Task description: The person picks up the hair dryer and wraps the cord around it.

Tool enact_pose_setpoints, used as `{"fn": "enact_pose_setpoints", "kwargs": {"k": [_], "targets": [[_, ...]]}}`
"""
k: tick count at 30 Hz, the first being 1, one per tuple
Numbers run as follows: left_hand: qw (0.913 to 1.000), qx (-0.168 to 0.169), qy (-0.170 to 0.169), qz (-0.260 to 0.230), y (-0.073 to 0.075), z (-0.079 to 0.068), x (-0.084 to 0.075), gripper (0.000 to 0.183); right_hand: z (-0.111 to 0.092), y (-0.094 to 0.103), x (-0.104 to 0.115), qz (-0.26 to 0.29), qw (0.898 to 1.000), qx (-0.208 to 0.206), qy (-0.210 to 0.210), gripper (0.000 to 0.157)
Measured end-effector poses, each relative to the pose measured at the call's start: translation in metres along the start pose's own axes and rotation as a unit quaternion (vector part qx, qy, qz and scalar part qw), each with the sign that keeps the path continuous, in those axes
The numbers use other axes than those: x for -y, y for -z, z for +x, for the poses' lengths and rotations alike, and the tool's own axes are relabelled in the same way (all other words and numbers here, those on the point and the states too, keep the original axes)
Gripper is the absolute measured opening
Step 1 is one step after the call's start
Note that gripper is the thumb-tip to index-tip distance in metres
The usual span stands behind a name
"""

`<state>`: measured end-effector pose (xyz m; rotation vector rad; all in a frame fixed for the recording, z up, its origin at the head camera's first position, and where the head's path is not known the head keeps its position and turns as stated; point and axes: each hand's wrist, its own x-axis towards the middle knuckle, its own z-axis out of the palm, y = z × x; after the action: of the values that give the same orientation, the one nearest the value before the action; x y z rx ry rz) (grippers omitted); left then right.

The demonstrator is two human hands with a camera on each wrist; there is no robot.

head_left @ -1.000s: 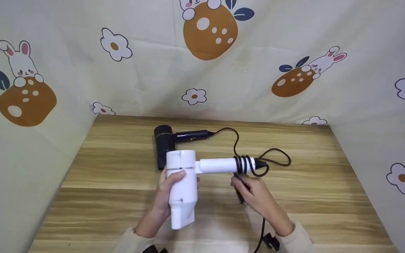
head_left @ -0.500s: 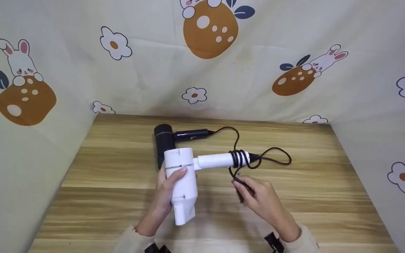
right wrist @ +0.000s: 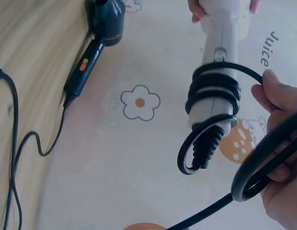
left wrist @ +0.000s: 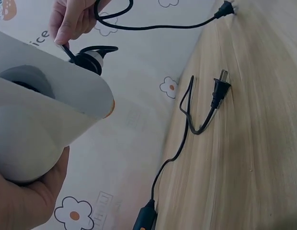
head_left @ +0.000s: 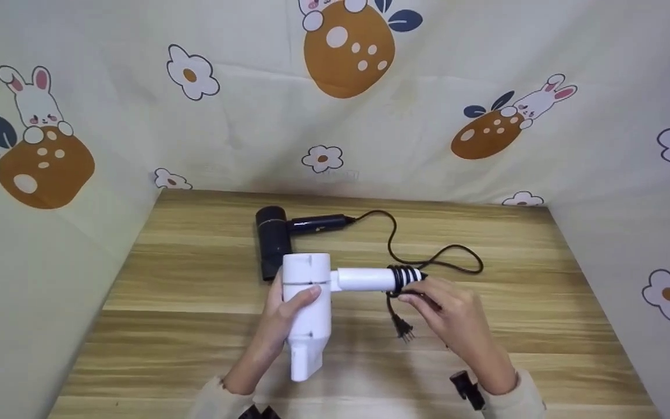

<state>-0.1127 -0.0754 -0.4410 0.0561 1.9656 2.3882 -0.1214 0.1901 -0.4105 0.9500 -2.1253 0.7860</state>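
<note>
While the left hand [head_left: 277, 321] keeps thumb and fingers curled round the white hair dryer [head_left: 314, 320], held above the table [head_left: 195, 326] on the near side of the dark hair dryer [head_left: 275, 241], what's changed is over on the right. Barrel long axis runs near-far, nozzle [head_left: 306, 364] pointing back toward the wearer; handle [head_left: 367, 279] sticks out right, roughly square to it, with the cord [right wrist: 215, 84] coiled several turns near its end. Plug [head_left: 403, 330], mostly covered by fingers half a second ago, now hangs in plain view below the handle. Right hand [head_left: 454, 308] has shifted up and right to the handle's end, thumb and fingers closed in a pinch on the cord beside the coils. Reads as cord handling partway: turns on, slack still loose, plug end free; winding or unwinding, can't tell.
</note>
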Motion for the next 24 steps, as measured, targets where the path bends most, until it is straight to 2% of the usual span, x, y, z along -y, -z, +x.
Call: {"fn": "enact_pose_setpoints", "kwargs": {"k": [5,14,20,24], "targets": [[0.9999,0.015,0.005,0.003,0.000,-0.001,-0.002,0.059,0.004,0.006,-0.006,-0.021,1.000,0.003,0.019,0.015],[0.9968,0.068,0.027,0.033,0.001,-0.004,-0.006,0.065,0.007,0.010,-0.012,-0.067,0.997,0.029,0.035,0.022],[0.9941,0.106,0.023,0.012,0.004,-0.005,-0.004,0.066,0.005,0.012,-0.020,-0.060,0.997,0.045,0.029,0.028],[0.9913,0.129,0.025,0.001,0.006,-0.005,-0.005,0.066,0.004,0.013,-0.025,-0.032,0.997,0.067,0.034,0.028]]}}
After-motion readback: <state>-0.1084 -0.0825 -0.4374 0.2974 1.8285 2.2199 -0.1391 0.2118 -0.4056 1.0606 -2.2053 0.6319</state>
